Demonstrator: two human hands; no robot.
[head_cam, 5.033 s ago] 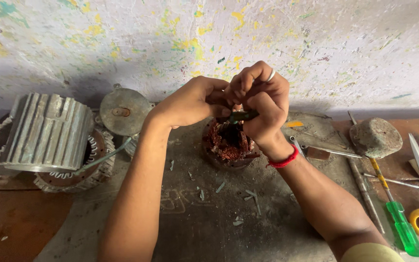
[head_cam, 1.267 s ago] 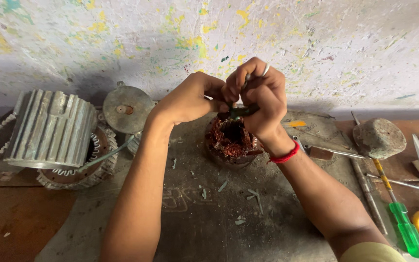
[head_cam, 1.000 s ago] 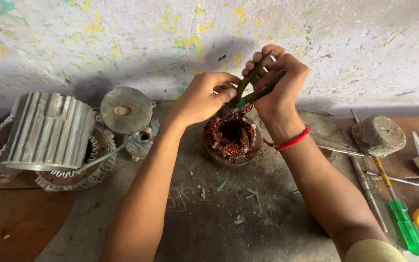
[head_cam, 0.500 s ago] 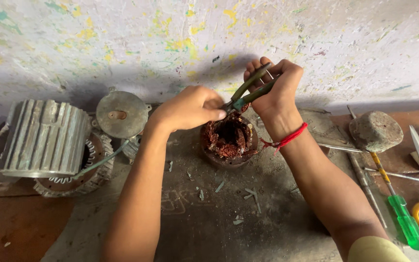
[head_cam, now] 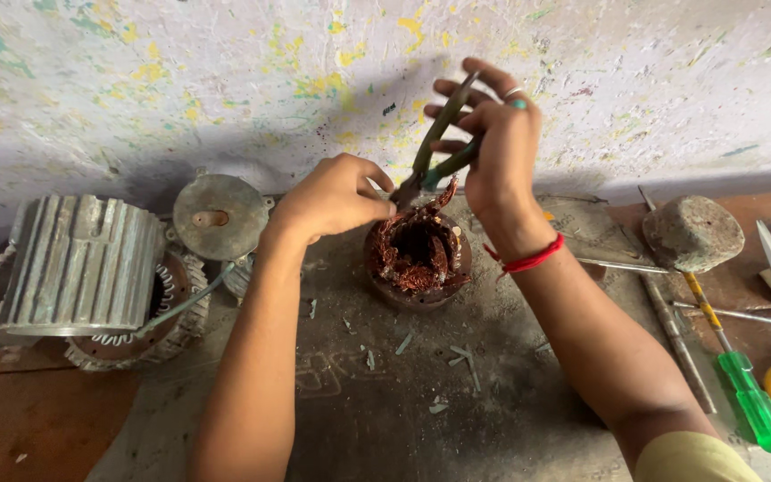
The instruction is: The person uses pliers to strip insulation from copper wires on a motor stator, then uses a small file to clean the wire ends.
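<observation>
Right hand (head_cam: 493,147): my fingers wrapped round the green-handled pliers (head_cam: 435,161).
Left hand (head_cam: 336,196): fingers pinched shut at the plier tip, probably on wire.
Stator (head_cam: 418,259): mid-tabletop, beneath both hands.
Risk: pliers slipping could nick my left fingertips.

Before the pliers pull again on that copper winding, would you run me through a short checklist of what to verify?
1. Pliers held firmly: ok, the right hand wraps both handles.
2. Pliers tip at the copper winding: ok, the tip sits at the winding's top edge.
3. Tip actually biting wire: cannot tell, the left hand's fingers cover that spot.
4. Stator steadied: not ok, the left hand is at the pliers tip, and nothing clamps the body.
5. Left fingers away from the tip: not ok, they lie right beside it.
6. Spare tools near: ok, a green screwdriver lies to the right.
</observation>
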